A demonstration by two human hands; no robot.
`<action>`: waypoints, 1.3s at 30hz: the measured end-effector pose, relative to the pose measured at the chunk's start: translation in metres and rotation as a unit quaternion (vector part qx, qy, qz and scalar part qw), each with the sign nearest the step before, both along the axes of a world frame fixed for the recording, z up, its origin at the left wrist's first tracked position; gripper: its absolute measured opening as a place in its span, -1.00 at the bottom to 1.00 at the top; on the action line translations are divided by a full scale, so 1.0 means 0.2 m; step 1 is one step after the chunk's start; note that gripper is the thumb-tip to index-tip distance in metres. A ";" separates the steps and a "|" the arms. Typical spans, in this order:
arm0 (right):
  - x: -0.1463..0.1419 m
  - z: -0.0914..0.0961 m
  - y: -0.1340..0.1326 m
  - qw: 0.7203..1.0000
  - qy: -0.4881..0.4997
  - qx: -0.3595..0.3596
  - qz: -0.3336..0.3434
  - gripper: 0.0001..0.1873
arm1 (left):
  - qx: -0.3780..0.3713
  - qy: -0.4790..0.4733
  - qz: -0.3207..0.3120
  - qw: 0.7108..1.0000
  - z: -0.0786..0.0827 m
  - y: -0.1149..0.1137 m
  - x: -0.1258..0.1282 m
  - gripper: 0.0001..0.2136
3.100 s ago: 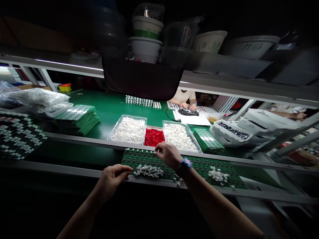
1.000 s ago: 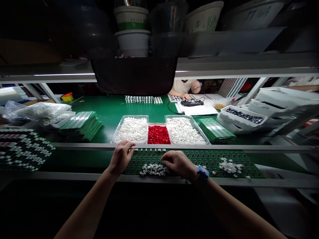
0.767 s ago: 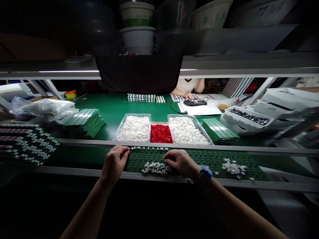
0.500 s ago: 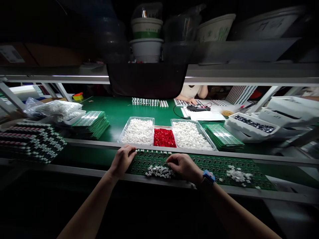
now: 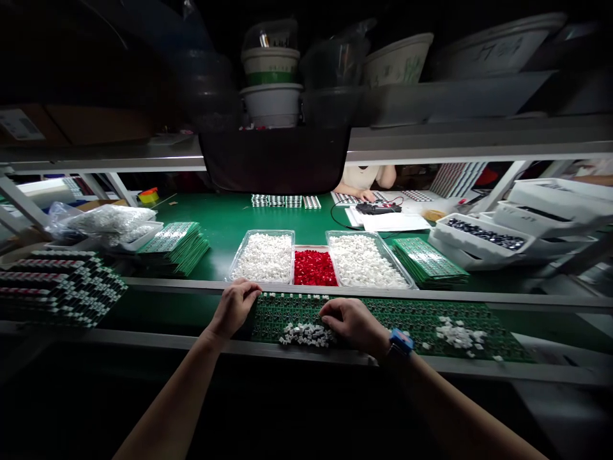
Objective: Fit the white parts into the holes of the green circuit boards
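Note:
A long green circuit board (image 5: 412, 318) lies on the lower bench ledge, with white parts set in a row along its far edge. My right hand (image 5: 354, 322) rests curled over a loose heap of small white parts (image 5: 307, 334) on the board. My left hand (image 5: 234, 308) sits at the board's left end, fingertips close to the first parts in the row. Whether either hand pinches a small part is hidden. A second white heap (image 5: 460, 335) lies farther right on the board, away from both hands.
Behind the metal rail (image 5: 167, 284) stand clear trays of white parts (image 5: 238, 255) and a red-filled tray (image 5: 311, 248). Stacked green boards (image 5: 172, 243) lie on the green bench. A co-worker (image 5: 364, 179) works across it. A shelf (image 5: 479, 144) crosses overhead.
My head view has tilted and shifted slightly, so the whole scene sits a little lower. Both hands stay near the same spots, with the right hand still over the white heap.

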State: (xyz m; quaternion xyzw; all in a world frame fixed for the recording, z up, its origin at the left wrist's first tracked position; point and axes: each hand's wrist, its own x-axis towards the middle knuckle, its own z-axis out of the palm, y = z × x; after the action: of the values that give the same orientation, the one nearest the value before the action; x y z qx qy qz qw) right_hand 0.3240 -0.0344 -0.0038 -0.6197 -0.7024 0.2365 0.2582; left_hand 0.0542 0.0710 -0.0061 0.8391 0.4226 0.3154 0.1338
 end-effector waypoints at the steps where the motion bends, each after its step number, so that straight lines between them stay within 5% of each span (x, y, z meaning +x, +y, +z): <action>1: 0.00 0.00 0.00 1.000 0.000 0.002 0.000 -0.81 | 0.002 -0.002 0.001 1.000 0.00 0.00 0.00 -0.84; 21: 0.00 0.01 -0.01 1.000 0.007 0.013 0.004 -0.82 | 0.025 0.022 -0.012 0.999 0.02 -0.01 0.05 -0.89; 26: 0.01 0.02 -0.02 1.000 0.017 0.008 0.002 -0.84 | -0.024 -0.032 -0.004 0.999 0.06 -0.13 0.05 -0.90; 32: 0.01 0.02 0.02 0.998 0.061 0.012 -0.003 -0.86 | -0.170 -0.002 -0.107 0.980 0.07 -0.37 0.07 -0.93; 39: -0.08 0.09 0.12 0.995 -0.029 0.088 -0.025 -0.90 | -0.155 -0.001 -0.080 0.985 0.01 -0.41 0.10 -0.90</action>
State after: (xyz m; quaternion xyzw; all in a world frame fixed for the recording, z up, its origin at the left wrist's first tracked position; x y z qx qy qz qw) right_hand 0.3087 -0.0111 0.0148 -0.6181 -0.7123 0.1490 0.2973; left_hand 0.0750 -0.0107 -0.0043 0.8389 0.3977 0.2350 0.2878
